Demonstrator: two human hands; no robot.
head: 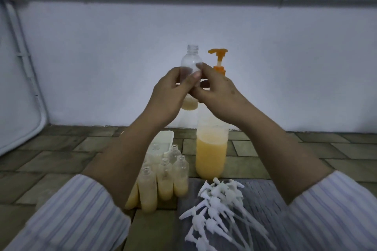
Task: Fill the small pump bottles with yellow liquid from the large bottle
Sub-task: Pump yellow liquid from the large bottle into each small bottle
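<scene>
Two hands are holding a small clear bottle (191, 63) upright above the floor.
The left hand (169, 96) is gripping its body and the right hand (216, 89) is pinching its right side. Yellow liquid is sitting at its bottom. Just behind, the large pump bottle (212, 149) is standing half full; filled small bottles (163, 179) are clustering near left.
</scene>
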